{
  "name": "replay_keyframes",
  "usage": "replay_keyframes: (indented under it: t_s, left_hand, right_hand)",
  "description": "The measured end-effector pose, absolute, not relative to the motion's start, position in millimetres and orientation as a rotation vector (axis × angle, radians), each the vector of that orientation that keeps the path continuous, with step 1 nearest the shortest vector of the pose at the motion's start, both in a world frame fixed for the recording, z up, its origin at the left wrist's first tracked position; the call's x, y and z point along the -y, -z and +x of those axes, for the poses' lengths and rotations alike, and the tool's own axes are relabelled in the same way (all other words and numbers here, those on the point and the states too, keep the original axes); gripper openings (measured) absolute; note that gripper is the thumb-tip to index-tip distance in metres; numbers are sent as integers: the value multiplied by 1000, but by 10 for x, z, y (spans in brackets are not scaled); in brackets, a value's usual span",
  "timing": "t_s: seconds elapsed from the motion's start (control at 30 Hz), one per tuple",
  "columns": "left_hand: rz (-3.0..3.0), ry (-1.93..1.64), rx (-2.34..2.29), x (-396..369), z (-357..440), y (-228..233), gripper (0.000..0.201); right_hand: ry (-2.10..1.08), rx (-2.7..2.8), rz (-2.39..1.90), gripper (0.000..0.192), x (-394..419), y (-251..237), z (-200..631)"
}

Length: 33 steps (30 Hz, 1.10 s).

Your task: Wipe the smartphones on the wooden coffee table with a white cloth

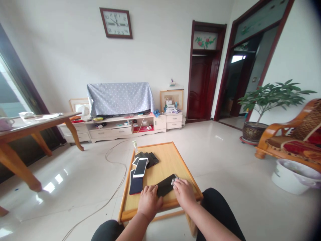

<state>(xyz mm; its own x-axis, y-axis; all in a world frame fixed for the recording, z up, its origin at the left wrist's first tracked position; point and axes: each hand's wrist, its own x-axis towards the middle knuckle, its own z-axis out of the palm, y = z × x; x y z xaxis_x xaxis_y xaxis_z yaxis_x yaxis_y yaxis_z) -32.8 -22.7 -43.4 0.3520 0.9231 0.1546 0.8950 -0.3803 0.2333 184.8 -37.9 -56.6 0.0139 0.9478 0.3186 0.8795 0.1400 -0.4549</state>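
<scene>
Head view, work in hand: a dark phone [166, 185] lies flat near the front edge of the low wooden bench [173, 157], and both hands are on it; it looks like the phone is being wiped.
Head view, left hand [149, 202]: rests palm down with fingers curled at the near end of the dark phone, steadying it; it presses rather than closes around it, so I judge it lightly bent, holding nothing else.
Head view, right hand [185, 192]: laid over the far right end of the same phone, fingers bent over a small pale cloth [174, 181]; how tightly it pinches the cloth I cannot tell.
Head view, progress: judged from the layout, this phone is the one under treatment, while the others wait to the left; which are already cleaned cannot be told.
Head view, other phones: a dark blue phone [136, 183] lies just left of the left hand; a white phone [140, 167] overlaps its far end; more dark phones [149, 158] sit in a loose pile beyond.
Head view, containers: a small spray bottle [135, 146] stands upright at the bench's far left corner, its contents too small to judge; a white bucket [288, 175] lined with a bag stands on the floor well apart to the right, its contents hidden.
</scene>
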Motion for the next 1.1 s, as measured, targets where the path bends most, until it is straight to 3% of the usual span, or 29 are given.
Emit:
replay_keyframes:
  t_s: [0.33, 0.53, 0.73, 1.1]
  left_hand:
    - [2574, -157, -1646, 206, -176, 147, 41]
    - [2499, -166, -1628, 116, -99, 83, 42]
    - [2437, 57, -1724, 35, 37, 15, 45]
    - [2640, 97, -1679, 41, 128, -8, 33]
  right_hand:
    - [-282, 1583, -1700, 14, 209, 615, 1891]
    - [-374, 1587, -1678, 17, 188, 661, 1843]
    - [-412, 1612, -1648, 16, 195, 693, 1801]
    - [-472, 1497, -1529, 16, 240, 505, 1768]
